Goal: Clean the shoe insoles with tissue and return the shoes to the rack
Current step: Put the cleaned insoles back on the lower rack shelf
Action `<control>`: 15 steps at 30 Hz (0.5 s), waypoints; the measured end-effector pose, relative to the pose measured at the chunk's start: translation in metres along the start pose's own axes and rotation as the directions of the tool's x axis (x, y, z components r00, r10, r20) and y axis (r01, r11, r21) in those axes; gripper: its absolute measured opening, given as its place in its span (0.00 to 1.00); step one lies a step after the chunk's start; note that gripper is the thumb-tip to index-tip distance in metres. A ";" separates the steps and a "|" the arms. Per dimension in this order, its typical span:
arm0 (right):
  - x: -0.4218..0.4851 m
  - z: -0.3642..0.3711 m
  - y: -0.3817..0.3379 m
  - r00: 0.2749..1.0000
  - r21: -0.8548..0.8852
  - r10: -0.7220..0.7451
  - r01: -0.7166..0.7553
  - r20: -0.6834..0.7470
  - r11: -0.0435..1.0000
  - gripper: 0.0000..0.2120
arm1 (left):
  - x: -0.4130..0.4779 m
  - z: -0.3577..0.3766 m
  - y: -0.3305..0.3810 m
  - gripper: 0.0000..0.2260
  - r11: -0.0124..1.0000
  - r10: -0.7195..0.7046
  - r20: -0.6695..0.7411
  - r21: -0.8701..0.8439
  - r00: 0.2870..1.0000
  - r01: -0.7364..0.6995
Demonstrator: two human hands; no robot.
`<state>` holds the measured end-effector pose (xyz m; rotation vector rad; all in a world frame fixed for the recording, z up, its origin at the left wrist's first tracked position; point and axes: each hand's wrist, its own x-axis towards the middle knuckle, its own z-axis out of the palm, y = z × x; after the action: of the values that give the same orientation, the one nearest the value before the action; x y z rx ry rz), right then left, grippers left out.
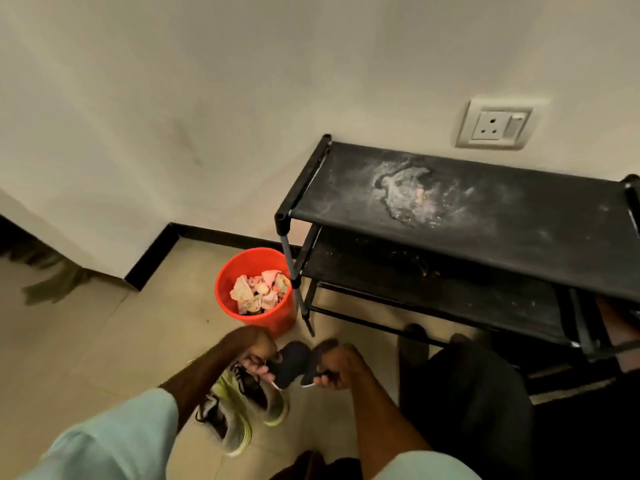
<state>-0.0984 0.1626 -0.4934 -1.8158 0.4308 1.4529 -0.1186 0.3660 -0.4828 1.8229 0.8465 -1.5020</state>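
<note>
Insole [290, 362], dark, sits low in frame centre, above the 2 sneakers [242, 403] on the floor. The left hand [258, 355] pinches its left edge; the right hand [334, 370] curls round its right end. Likely light, thin and floppy, so holding both ends suits it.

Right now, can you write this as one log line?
left hand + right hand: hold insole | shoes: floor | bin: tissues | rack: dusty top
</note>
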 end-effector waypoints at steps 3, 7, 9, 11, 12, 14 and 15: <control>-0.053 0.005 -0.012 0.996 -0.038 -0.085 0.085 0.014 0.996 0.06 | -0.059 0.001 -0.012 0.14 0.976 0.179 -0.081 -0.111 0.981 -0.187; -0.123 0.005 -0.017 0.985 -0.030 -0.174 0.173 -0.010 0.984 0.08 | -0.133 0.029 -0.049 0.12 0.905 0.358 -0.169 -0.177 0.918 -0.386; -0.158 0.006 -0.007 0.965 0.006 -0.260 0.260 -0.010 0.965 0.03 | -0.167 0.041 -0.069 0.12 0.867 0.412 -0.216 -0.203 0.885 -0.454; -0.185 0.002 0.009 0.932 0.031 -0.359 0.360 -0.043 0.932 0.07 | -0.205 0.053 -0.085 0.12 0.832 0.445 -0.268 -0.228 0.855 -0.505; -0.198 -0.001 0.016 0.922 0.038 -0.382 0.384 -0.059 0.922 0.08 | -0.219 0.057 -0.092 0.12 0.818 0.457 -0.290 -0.235 0.841 -0.525; -0.217 -0.010 0.029 0.906 0.075 -0.414 0.421 -0.091 0.904 0.09 | -0.242 0.065 -0.102 0.11 0.790 0.494 -0.321 -0.222 0.808 -0.571; -0.223 -0.015 0.036 0.896 0.114 -0.432 0.443 -0.107 0.889 0.08 | -0.248 0.068 -0.105 0.10 0.781 0.511 -0.328 -0.207 0.794 -0.589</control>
<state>-0.1785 0.0860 -0.2963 -1.7250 0.1367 1.0171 -0.2783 0.3527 -0.2557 1.8349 0.5330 -0.7277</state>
